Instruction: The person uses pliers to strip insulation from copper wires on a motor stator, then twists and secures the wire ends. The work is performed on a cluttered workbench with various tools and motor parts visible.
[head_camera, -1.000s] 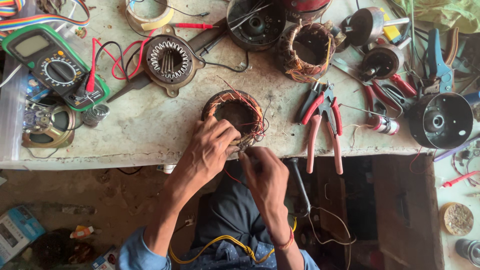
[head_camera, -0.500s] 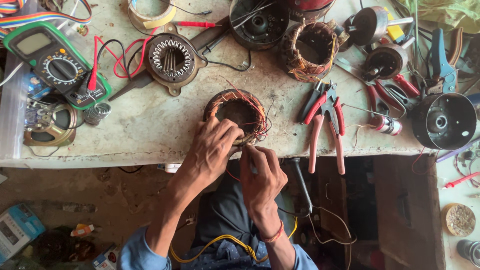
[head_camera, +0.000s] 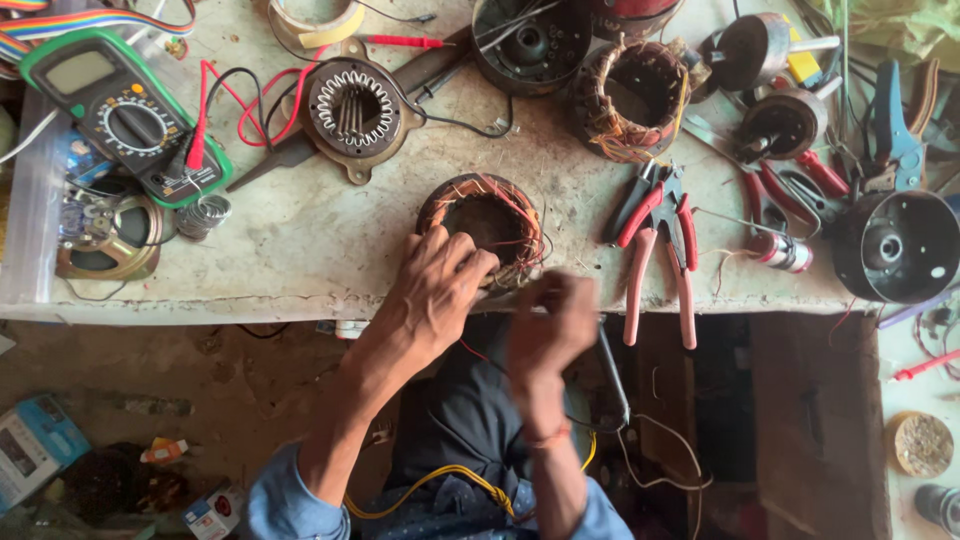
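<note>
Far left on the table (head_camera: 300, 250): green multimeter (head_camera: 120, 115) w/ red & black leads, a small speaker (head_camera: 105, 235) just below it, near the edge. Next right, a bare stator core (head_camera: 352, 108) w/ mounting ears, no winding on it.

Centre, near the table's front edge: wound stator (head_camera: 485, 225), copper coils w/ red & bare wire ends sticking out on its right side. Left hand (head_camera: 435, 290) lies on its lower-left rim, fingers bent & close together, tips touching the winding; can't tell if it grips a wire. Right hand (head_camera: 555, 325) is just below & right of the stator, off the table's edge, blurred; fingers bunched together, seems to pinch a thin wire running from the coil, but blur hides the exact hold.

Behind, a second wound stator (head_camera: 640, 95) w/ brownish binding, and a dark motor housing (head_camera: 530, 40) beside it.

Right of centre: red-handled pliers (head_camera: 660, 250) lying w/ handles over the edge, touching a second red-handled tool. Far right: round black end cover (head_camera: 895, 245), blue-handled cutters (head_camera: 895, 120) above it.
</note>
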